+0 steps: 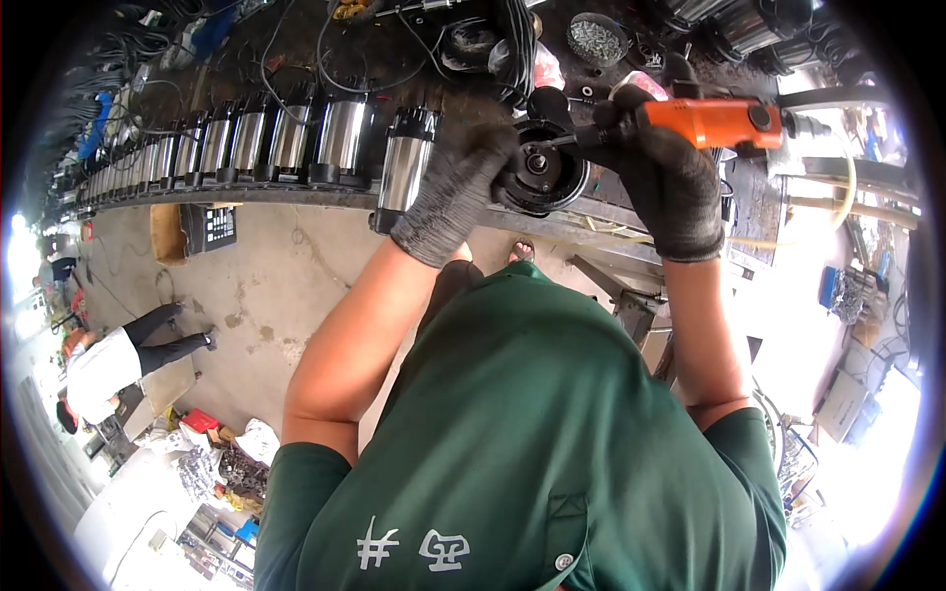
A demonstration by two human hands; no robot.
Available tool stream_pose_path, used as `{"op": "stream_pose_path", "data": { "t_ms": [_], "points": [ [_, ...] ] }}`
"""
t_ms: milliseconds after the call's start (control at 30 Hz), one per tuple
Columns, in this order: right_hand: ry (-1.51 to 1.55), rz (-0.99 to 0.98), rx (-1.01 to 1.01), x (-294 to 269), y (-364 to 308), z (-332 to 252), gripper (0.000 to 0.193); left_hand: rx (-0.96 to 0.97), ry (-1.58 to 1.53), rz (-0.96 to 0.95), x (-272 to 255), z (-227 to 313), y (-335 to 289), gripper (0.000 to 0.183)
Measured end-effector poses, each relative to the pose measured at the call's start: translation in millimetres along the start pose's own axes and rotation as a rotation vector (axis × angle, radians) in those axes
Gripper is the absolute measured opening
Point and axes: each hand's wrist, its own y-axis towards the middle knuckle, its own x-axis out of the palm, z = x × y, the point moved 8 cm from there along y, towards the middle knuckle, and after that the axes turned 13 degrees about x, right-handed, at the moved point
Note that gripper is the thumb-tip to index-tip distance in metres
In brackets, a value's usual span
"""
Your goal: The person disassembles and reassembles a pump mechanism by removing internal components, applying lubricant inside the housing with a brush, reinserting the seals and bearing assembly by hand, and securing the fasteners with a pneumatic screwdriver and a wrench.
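Both my hands wear dark grey work gloves. My right hand [665,172] is closed around an orange power screwdriver [709,122], held nearly level with its dark front end pointing left. Its tip reaches the inside of a round black housing [540,169], which has a metal shaft end at its centre. My left hand [463,187] grips the left edge of that housing; its fingertips are partly lost against the dark parts. Just left of this hand stands a shiny metal cylinder with black ends [404,163].
A row of similar metal cylinders [340,138] runs left along the bench edge [296,189]. At the back sits a bowl of small screws [597,39], with cables nearby. A pale hose [849,187] hangs right of the screwdriver. Another person [108,369] is at far left.
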Motion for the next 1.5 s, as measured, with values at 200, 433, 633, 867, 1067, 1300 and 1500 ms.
{"op": "stream_pose_path", "data": {
  "t_ms": [200, 433, 633, 867, 1067, 1300, 1500],
  "points": [
    [-0.431, 0.214, -0.14, -23, -14, 5, 0.032, -0.081, -0.342, 0.187, -41, -44, 10, 0.024],
    [-0.581, 0.238, 0.038, -39, -12, 40, 0.056, 0.106, 0.665, -0.337, 4, -23, 34, 0.056],
    [-0.483, 0.222, 0.003, -17, -10, 37, 0.061, 0.347, 0.963, -0.466, 21, 6, 26, 0.068],
    [-0.842, -0.091, -0.02, 8, 1, 27, 0.066, 0.156, 0.976, -0.541, 22, -12, 27, 0.071],
    [-1.016, -0.258, -0.027, 18, 17, 21, 0.061, 0.14, 1.143, -0.576, 24, -10, 29, 0.071],
    [-0.639, 0.115, -0.105, 13, 23, 34, 0.038, 0.161, 1.176, -0.622, 25, -20, 34, 0.068],
    [-0.743, 0.06, -0.3, 21, 22, 39, 0.036, 0.155, 1.177, -0.555, 22, -28, 37, 0.067]
  ]
}}
